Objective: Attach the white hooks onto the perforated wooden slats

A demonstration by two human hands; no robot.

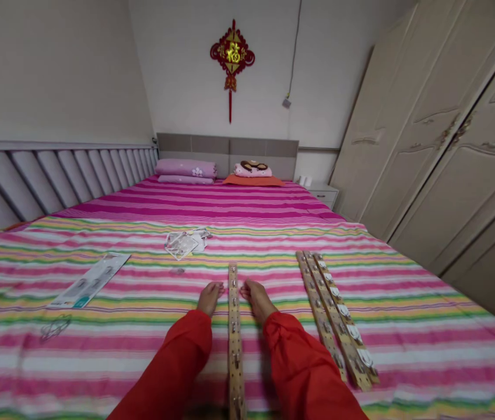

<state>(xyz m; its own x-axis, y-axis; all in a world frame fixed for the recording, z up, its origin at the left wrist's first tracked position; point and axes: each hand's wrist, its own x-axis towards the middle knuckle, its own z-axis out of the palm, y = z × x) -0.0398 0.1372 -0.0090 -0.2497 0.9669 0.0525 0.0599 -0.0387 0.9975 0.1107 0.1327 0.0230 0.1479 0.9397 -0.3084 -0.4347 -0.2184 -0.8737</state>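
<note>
A long narrow wooden strip (234, 341) with a row of small metal fittings lies lengthwise in front of me on the striped bedsheet. My left hand (210, 298) is just left of its far part, the fingers drawn together in a pinch. On the opposite side, my right hand (258, 300) has its fingers curled and bunched close to the strip's right edge. Whatever is between the fingertips of either hand is too small to make out. Both arms wear red sleeves.
Several similar strips (328, 309) lie side by side at the right, one bearing white pieces. Small clear packets (186, 242) are beyond my hands. A flat printed package (92, 281) and a thin wire-like tangle (56, 328) lie at the left. Folded bedding (186, 169) rests at the headboard.
</note>
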